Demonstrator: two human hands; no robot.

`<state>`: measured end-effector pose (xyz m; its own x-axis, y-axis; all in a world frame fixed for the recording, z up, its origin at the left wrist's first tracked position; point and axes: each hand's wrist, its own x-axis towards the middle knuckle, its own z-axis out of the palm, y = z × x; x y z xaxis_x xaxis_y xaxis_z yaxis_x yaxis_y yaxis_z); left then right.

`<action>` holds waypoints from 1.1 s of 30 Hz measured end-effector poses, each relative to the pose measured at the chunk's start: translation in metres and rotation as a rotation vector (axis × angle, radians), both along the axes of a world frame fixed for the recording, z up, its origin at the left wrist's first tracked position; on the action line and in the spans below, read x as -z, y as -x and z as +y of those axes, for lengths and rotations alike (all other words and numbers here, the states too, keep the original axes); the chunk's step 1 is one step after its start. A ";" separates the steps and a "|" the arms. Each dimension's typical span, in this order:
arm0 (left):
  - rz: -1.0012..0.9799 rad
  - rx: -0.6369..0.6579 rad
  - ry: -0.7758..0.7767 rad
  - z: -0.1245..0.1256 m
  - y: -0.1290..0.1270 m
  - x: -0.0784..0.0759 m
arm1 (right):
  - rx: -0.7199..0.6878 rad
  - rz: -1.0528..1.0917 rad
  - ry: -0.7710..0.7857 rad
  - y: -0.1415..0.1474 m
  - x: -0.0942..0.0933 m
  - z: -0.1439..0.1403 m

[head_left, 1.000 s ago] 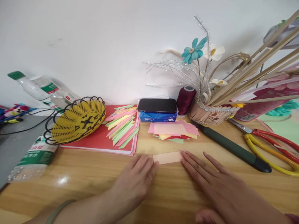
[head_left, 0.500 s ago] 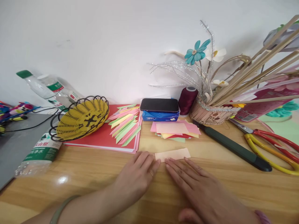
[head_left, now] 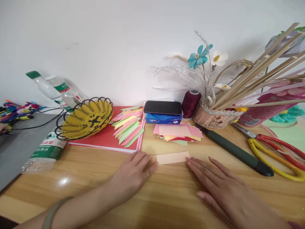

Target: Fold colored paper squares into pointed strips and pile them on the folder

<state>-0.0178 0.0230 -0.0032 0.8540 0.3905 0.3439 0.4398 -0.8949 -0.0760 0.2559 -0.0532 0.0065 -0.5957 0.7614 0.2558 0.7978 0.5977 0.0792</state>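
Just in front of the stack of coloured paper squares [head_left: 178, 132], your peach paper strip [head_left: 173, 157] lies flat on the bench [head_left: 95, 178]. Your left hand [head_left: 132, 175] and right hand [head_left: 221, 187] flank it, fingers flat, holding nothing.

A light wooden tabletop [head_left: 95, 178] runs to the wall. Along its back edge lie a red folder [head_left: 105, 140], a blue tissue pack [head_left: 163, 118], a maroon thread spool [head_left: 190, 102] and a woven basket [head_left: 214, 119]. Nearer the middle sit a stack of coloured papers [head_left: 178, 132] and a peach paper strip [head_left: 172, 157]. Toward the right edge lie a dark green knife [head_left: 234, 150] and scissors [head_left: 276, 149]; toward the left edge, a plastic bottle [head_left: 44, 151].
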 end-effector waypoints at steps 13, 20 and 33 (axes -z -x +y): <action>-0.031 -0.156 0.382 0.015 -0.060 -0.010 | 0.103 0.311 0.173 0.010 -0.010 0.042; -0.121 0.034 0.340 0.030 -0.052 -0.004 | -0.006 0.402 0.306 0.000 -0.009 0.038; -0.365 0.234 0.473 0.038 -0.049 -0.008 | -0.291 0.314 -0.100 0.023 0.001 0.024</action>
